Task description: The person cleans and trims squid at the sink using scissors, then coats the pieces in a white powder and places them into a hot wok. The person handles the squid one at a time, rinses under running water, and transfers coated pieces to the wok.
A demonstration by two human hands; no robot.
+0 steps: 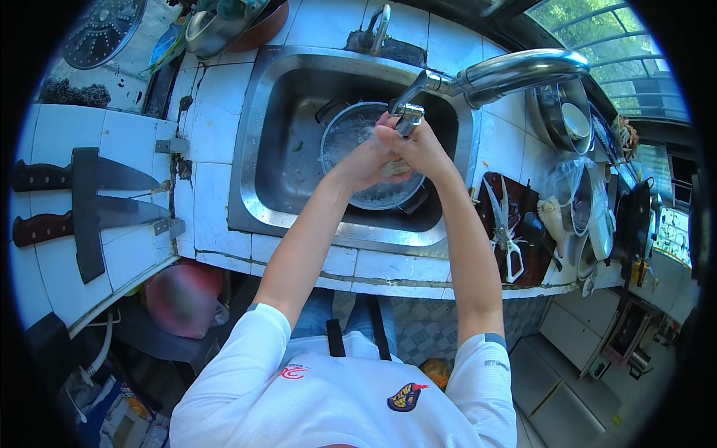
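Both hands are close together under the chrome faucet spout (410, 119), above a round metal pot (324, 143) in the stainless steel sink (246, 190). Bubbly water (350, 131) fills the pot. My left hand (367, 162) has its fingers curled around a small pale object (395, 168), too covered to name. My right hand (419, 147) overlaps it from the right, with its thumb and fingers by the spout; whether it also grips the object is unclear. One dark pot handle (414, 200) points to the lower right.
Two knives (129, 211) hang in a dark rack (87, 224) at left. Right of the sink, kitchen scissors (507, 235) lie on a dark cutting board (490, 196). Beyond stand metal bowls (546, 115) and a plastic bag (566, 171). A second tap (382, 28) rises behind the sink.
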